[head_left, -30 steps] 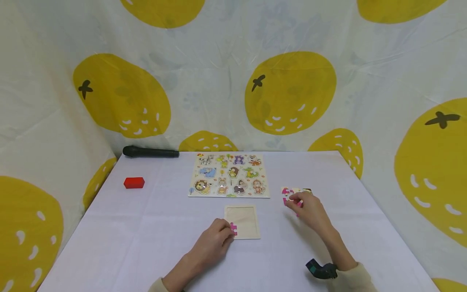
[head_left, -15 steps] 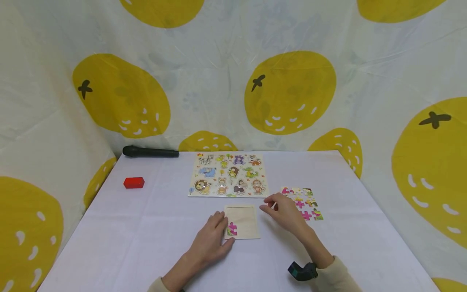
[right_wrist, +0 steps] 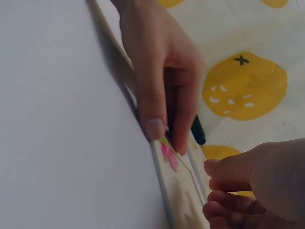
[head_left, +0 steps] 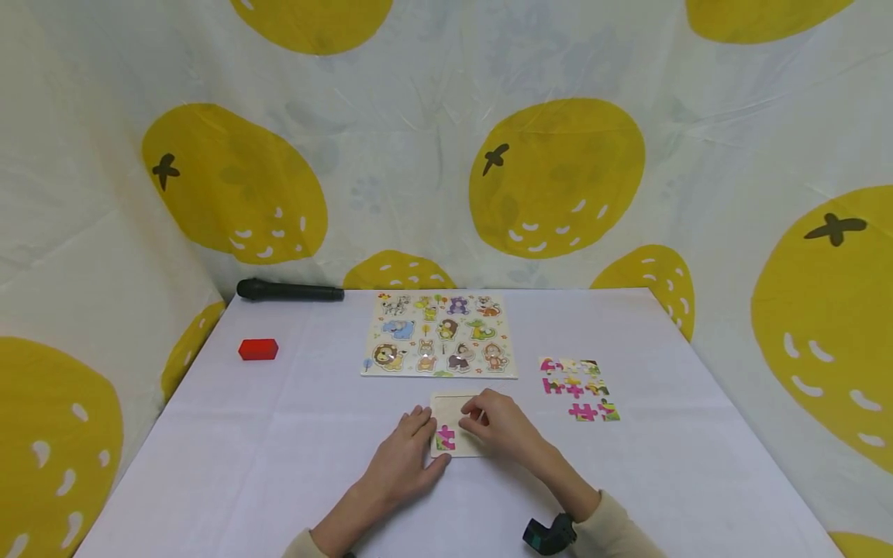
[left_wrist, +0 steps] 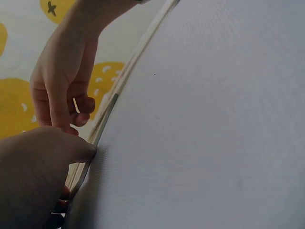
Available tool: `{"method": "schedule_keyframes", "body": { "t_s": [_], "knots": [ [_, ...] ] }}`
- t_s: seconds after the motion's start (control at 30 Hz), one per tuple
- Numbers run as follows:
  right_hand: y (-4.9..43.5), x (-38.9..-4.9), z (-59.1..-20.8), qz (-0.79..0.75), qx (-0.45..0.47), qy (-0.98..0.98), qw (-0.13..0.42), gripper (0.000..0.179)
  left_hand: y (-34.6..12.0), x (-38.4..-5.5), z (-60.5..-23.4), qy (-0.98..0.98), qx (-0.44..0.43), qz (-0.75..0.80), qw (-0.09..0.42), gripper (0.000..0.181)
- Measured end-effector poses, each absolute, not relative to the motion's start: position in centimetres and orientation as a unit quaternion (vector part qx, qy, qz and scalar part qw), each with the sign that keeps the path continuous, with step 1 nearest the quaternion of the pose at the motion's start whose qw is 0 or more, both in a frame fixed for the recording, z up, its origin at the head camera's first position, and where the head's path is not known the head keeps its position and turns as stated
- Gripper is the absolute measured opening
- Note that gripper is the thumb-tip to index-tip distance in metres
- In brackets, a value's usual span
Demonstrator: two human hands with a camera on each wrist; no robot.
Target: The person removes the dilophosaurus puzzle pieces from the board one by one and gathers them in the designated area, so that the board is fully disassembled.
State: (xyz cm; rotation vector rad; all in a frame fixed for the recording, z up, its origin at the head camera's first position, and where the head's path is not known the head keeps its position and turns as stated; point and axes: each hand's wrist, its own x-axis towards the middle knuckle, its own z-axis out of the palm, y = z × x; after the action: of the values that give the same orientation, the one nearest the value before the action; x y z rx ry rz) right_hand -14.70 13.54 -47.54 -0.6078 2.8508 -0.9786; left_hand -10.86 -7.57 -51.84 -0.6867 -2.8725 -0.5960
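Observation:
A shallow wooden puzzle tray (head_left: 456,451) lies near the middle of the table. One pink-and-green jigsaw piece (head_left: 445,439) sits in its lower left corner; in the right wrist view that piece (right_wrist: 169,155) shows beside the left fingertips. My left hand (head_left: 401,457) holds the tray by this corner, fingers along the left edge and thumb at the near edge. Over the tray's right half is my right hand (head_left: 505,426), palm down, covering part of it. In the right wrist view, the right hand's (right_wrist: 252,183) fingers are loosely bent, with nothing visible between them.
Several loose jigsaw pieces (head_left: 574,387) lie in rows to the right. Behind the tray is an animal puzzle board (head_left: 439,341). A red block (head_left: 258,349) and a black microphone (head_left: 289,291) lie at the left, the microphone along the far edge. Patterned cloth (head_left: 405,186) hangs behind.
My right hand has moved left from the loose pieces to over the tray. My left hand has shifted from the corner piece to the tray's edges, uncovering that piece.

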Motion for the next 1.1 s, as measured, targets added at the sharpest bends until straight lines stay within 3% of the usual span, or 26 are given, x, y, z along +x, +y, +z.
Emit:
{"method": "schedule_keyframes", "body": {
  "t_s": [0.27, 1.1],
  "knots": [
    [12.4, -14.2, -48.7, -0.309, -0.207, 0.926, 0.064, 0.018, -7.6, -10.9, -51.8, -0.947, -0.241, -0.193, 0.089, 0.058],
    [11.1, -13.3, -49.9, -0.293, -0.216, 0.931, 0.042, 0.015, -7.8, -11.0, -52.5, -0.936, -0.255, -0.205, 0.127, 0.053]
  ]
}}
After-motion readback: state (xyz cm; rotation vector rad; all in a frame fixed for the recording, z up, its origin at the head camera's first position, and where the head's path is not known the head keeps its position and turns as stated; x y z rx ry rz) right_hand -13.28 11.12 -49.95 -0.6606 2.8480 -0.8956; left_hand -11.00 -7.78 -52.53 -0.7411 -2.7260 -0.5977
